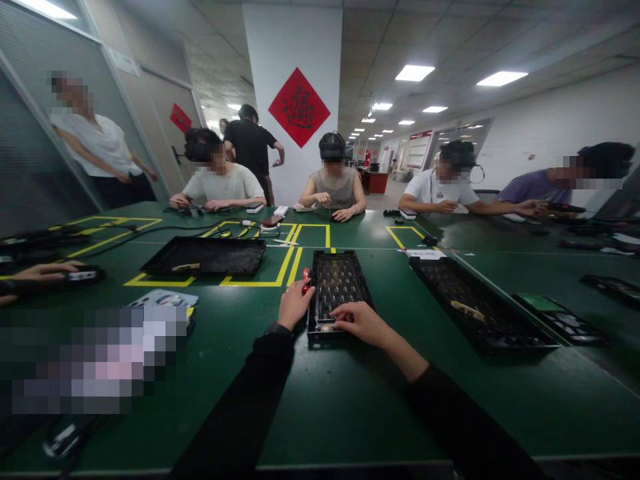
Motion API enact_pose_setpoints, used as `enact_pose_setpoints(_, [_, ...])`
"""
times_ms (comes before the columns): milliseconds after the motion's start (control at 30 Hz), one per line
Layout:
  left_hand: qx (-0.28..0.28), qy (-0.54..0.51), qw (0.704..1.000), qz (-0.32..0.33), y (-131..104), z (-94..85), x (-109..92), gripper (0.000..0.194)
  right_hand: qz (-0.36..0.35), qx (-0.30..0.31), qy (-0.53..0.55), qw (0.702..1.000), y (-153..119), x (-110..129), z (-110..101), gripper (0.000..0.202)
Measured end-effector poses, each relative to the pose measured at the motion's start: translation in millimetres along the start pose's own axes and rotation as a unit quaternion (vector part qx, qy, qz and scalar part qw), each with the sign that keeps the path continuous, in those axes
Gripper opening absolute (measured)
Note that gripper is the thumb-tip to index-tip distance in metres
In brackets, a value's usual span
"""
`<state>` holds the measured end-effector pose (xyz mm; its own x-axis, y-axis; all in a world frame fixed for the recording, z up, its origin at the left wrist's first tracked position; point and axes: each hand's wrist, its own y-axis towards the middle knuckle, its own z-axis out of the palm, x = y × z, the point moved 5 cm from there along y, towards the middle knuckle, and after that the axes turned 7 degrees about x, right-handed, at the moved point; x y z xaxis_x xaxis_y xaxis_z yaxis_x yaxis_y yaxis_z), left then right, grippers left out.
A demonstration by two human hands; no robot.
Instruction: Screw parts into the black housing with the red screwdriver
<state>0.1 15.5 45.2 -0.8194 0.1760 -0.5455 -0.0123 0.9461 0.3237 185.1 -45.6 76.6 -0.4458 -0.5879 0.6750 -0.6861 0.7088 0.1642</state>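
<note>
A black rectangular tray (pixel 343 280), its floor patterned with rows of small light marks, lies lengthwise in front of me. My left hand (pixel 295 305) is at its left side, fingers curled around a small red-and-black object (pixel 307 273) against the rim; the object's lower part is hidden. Over the tray's near end, my right hand (pixel 359 320) has its fingers closed in a pinch. A small pale piece (pixel 326 327) lies by those fingertips. Whatever they hold is too small to make out.
Another black tray (pixel 215 257) lies left, and a long one (pixel 470 303) right, each with a tan strip inside. A green-and-black board (pixel 555 317) lies farther right. A person's hand (pixel 50 272) rests at the left edge. Several people work across the green table (pixel 360 413).
</note>
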Motion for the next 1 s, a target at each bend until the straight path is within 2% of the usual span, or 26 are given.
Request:
enact_pose_setpoints(500, [0.001,-0.002,1.000,0.003,1.0,1.8,2.5,0.038,-0.015,-0.031,-0.002,0.999,-1.7,3.1,-4.4,0.026])
enact_pose_setpoints(767, [0.006,-0.010,1.000,-0.005,0.0,-0.1,1.2,0.037,-0.023,-0.002,-0.048,0.999,0.5,4.0,-1.4,0.015])
enact_pose_setpoints(1000, [0.002,-0.012,1.000,0.000,-0.1,0.6,1.4,0.038,-0.025,-0.016,-0.061,0.998,-1.1,5.6,-3.5,0.015])
